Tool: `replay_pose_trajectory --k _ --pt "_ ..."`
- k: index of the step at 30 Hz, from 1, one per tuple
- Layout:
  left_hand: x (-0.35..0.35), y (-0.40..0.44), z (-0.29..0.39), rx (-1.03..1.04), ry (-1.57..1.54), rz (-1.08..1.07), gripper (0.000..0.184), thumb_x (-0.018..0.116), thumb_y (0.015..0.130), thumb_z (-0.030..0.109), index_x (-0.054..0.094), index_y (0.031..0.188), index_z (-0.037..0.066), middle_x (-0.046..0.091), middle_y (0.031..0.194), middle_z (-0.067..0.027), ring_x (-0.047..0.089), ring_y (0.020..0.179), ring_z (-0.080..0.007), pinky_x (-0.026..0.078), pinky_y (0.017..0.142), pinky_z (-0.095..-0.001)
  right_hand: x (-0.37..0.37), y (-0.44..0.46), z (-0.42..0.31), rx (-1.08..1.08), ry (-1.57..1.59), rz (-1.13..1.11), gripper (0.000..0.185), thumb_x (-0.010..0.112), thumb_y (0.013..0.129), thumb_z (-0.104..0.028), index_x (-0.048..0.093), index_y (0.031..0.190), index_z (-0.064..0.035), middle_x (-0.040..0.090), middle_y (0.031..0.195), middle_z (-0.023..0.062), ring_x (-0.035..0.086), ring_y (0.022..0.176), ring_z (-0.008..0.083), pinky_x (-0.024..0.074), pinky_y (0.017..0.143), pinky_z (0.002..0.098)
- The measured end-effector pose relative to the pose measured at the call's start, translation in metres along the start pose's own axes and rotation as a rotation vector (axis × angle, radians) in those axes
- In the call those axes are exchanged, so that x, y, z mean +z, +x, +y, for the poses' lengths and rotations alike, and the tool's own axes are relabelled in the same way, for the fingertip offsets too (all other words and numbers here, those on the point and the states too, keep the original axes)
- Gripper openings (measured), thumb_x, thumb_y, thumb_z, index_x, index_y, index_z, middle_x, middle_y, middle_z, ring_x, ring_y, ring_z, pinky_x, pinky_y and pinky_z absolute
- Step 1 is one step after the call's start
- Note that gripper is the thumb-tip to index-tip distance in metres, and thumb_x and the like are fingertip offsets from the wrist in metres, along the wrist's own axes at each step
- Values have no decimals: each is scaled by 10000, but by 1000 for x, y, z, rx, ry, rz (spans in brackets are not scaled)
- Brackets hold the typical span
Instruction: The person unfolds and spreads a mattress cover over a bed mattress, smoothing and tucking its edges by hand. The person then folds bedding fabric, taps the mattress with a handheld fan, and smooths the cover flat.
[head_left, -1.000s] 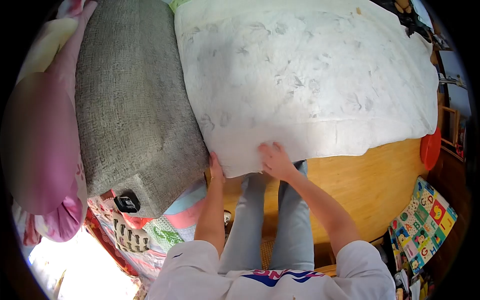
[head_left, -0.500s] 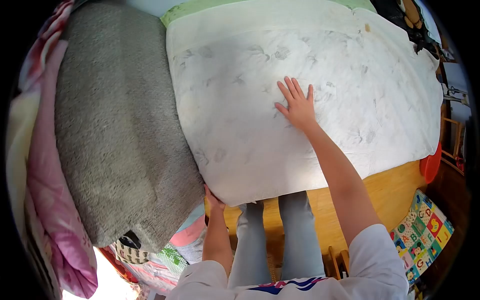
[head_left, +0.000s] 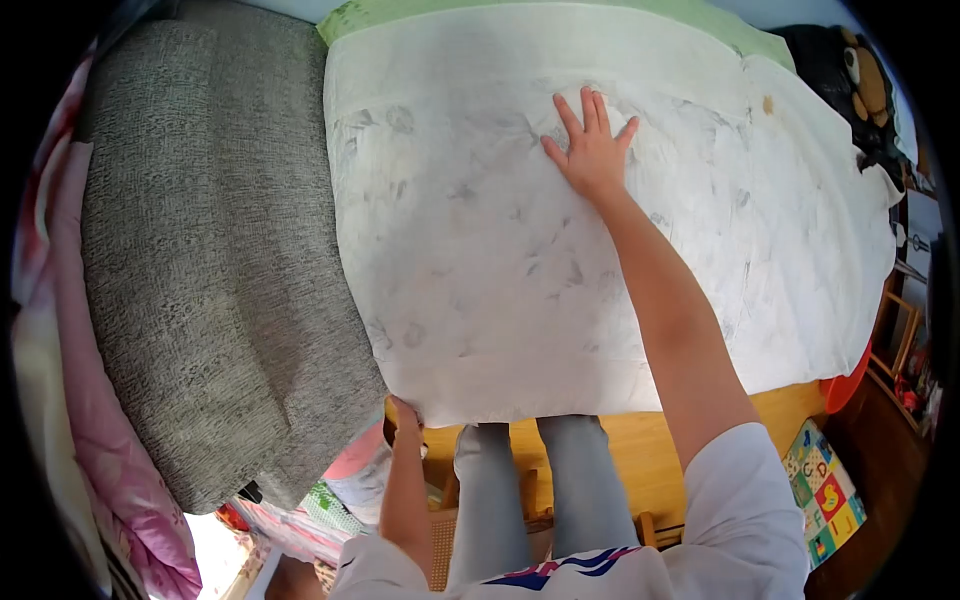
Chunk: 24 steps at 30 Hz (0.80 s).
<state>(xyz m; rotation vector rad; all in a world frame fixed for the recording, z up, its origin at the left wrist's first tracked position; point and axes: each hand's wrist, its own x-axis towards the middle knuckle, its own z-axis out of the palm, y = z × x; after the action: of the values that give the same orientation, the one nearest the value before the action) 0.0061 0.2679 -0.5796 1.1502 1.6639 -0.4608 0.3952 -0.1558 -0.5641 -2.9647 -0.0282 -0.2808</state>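
Observation:
A white sheet (head_left: 480, 250) with a faint grey leaf pattern is spread over the bed in front of me. My right hand (head_left: 597, 158) lies on its upper middle, palm down with the fingers spread. At the sheet's near left corner, my left hand (head_left: 402, 412) is closed on the edge; its fingertips are partly hidden. Green cloth (head_left: 375, 18) shows beyond the sheet's far edge. A thick grey blanket (head_left: 220, 260) lies just left of the sheet, close to my left hand.
Pink bedding (head_left: 110, 420) is bunched at the far left. A black bag (head_left: 820, 75) and a brown plush toy (head_left: 872, 85) sit at the far right corner. A red object (head_left: 845, 388) and a letter mat (head_left: 823, 500) are at lower right. My legs stand against the near edge.
My right hand has slid farther up the sheet, away from me. My left hand stays at the near left corner. The view has shifted slightly, and the grey blanket looks wider at the top.

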Motion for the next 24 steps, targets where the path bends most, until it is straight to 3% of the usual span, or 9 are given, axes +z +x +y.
replay_pose_trajectory --k 2,3,6,8,11,14,20,22,24 --pt "19 -64 9 372 891 294 543 457 890 400 452 1247 -9 484 1257 -182 454 1177 -342 341 1006 -442 1 12 1 49 -32 -24 611 485 857 -534 336 1402 -301 260 1477 112 203 1383 220 119 974 731" --pt "36 -97 22 587 1047 371 527 497 888 347 444 1237 -44 474 1250 -217 437 1186 -368 317 1020 -447 3 18 2 39 -31 -31 611 485 857 -534 336 1402 -301 260 1477 112 203 1383 220 119 974 731" --pt "106 -125 87 1248 836 200 519 605 817 145 419 1252 -69 416 1280 -282 357 1232 -425 268 1046 -461 13 31 5 22 -91 -40 626 432 870 -566 301 1422 -301 220 1496 119 167 1396 232 110 982 726" --pt "165 -135 155 1490 905 139 585 608 813 135 366 1317 -37 304 1423 -213 252 1331 -384 198 1090 -476 16 42 8 52 -154 -86 629 390 883 -578 274 1435 -300 193 1508 116 153 1401 229 104 992 717" --pt "233 -91 223 1466 1158 341 653 516 894 363 271 1429 81 192 1501 -164 187 1358 -401 180 1082 -527 22 57 12 46 -163 -70 622 379 892 -571 264 1439 -298 190 1510 111 152 1402 226 95 1004 704" --pt "263 -74 260 1440 1150 604 682 478 899 452 224 1460 160 177 1517 -125 176 1359 -409 190 1067 -553 29 78 18 59 -191 -85 627 367 893 -578 251 1443 -300 195 1510 100 150 1403 212 95 1011 695" --pt "271 -48 329 1540 957 343 690 475 889 499 225 1458 200 188 1489 -203 292 1293 -438 273 1038 -502 38 116 21 100 -211 -79 634 363 889 -588 259 1441 -294 198 1508 103 156 1400 207 109 1017 684" --pt "286 -45 359 1575 974 387 703 476 888 506 228 1453 170 243 1448 -253 383 1215 -460 342 997 -472 37 129 22 106 -210 -88 629 364 887 -587 273 1436 -293 195 1509 107 154 1401 211 104 1017 685" --pt "301 -56 398 1388 843 168 715 469 895 501 214 1451 129 384 1347 -298 456 1142 -474 382 955 -468 41 141 22 112 -201 -98 625 366 886 -586 286 1432 -292 193 1509 111 152 1402 215 100 1017 687"
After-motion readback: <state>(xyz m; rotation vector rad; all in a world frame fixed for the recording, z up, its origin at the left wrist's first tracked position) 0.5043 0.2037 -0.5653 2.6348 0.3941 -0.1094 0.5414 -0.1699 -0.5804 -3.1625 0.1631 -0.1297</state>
